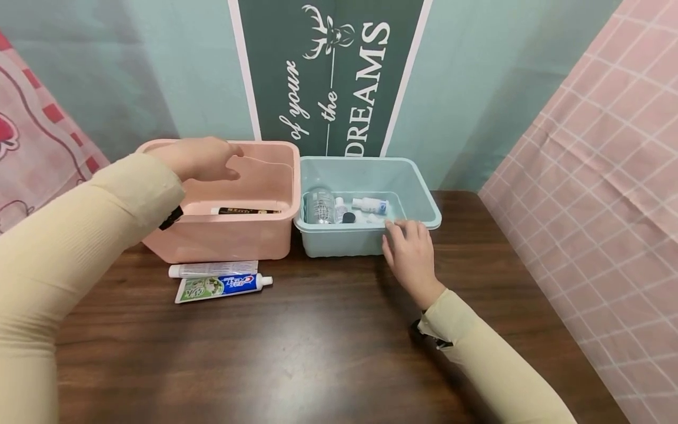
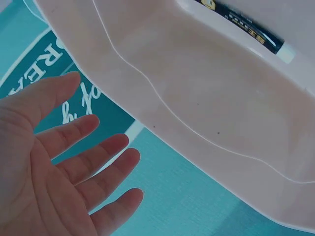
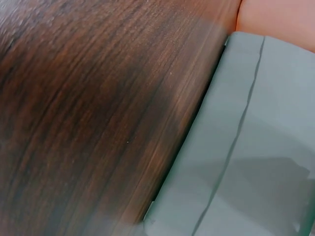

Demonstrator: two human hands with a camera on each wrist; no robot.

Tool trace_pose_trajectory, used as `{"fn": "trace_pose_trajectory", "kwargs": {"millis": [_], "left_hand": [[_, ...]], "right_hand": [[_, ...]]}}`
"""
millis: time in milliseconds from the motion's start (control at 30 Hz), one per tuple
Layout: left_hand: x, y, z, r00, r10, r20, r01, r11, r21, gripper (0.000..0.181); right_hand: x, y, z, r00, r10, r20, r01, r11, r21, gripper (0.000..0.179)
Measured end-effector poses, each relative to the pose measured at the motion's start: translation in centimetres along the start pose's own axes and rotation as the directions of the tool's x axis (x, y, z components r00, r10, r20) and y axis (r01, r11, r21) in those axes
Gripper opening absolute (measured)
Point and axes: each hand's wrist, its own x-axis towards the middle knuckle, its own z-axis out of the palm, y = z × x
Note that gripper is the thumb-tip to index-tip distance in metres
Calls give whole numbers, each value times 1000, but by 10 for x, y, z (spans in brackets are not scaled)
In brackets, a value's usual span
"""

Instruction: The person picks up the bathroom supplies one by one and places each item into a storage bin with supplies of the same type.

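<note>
My left hand [image 1: 203, 159] is held over the pink bin [image 1: 228, 238], fingers spread and nothing in them. In the left wrist view the bare palm [image 2: 39, 182] shows beside the bin's rim. Inside lies a black tube with a white cap [image 1: 246, 211]. My right hand [image 1: 412, 253] is at the front rim of the light blue bin [image 1: 339, 242], its fingers loosely bent over the edge. That bin contains a clear bottle [image 1: 321, 206], a small white bottle with a blue label [image 1: 373, 205] and other small containers. The right wrist view shows the blue bin's outer wall [image 3: 216, 147] but no hand.
A green and blue toothpaste tube [image 1: 222, 287] and a whitish tube [image 1: 212, 270] lie on the dark wooden table [image 1: 296, 353] before the pink bin. The bins stand side by side against a printed cloth [image 1: 466, 88]. A pink checked cloth [image 1: 609, 176] borders the right side.
</note>
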Motion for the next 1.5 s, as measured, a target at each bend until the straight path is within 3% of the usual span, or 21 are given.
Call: {"fn": "trace_pose_trajectory", "kwargs": {"millis": [200, 400, 600, 967, 1233, 1500], "left_hand": [[-6, 8, 3, 1000, 10, -12, -10, 1000, -2, 55], [-21, 13, 7, 1000, 9, -14, -9, 1000, -5, 54], [-32, 21, 11, 995, 52, -80, -47, 997, 58, 50], [-51, 38, 14, 992, 73, -103, -69, 997, 41, 51], [-68, 54, 25, 968, 146, -206, -132, 988, 81, 49], [-79, 59, 30, 953, 160, -256, -139, 986, 97, 48]], "right_hand": [[1, 1, 0, 1000, 9, 15, -9, 1000, 6, 29], [-1, 2, 2, 1000, 13, 0, -13, 1000, 7, 29], [-2, 2, 2, 1000, 7, -20, -6, 1000, 9, 29], [-1, 1, 1, 1000, -6, -21, 6, 1000, 11, 29], [-2, 1, 1, 1000, -11, -26, 12, 1000, 13, 28], [-2, 3, 2, 1000, -12, -22, 13, 1000, 14, 28]]}}
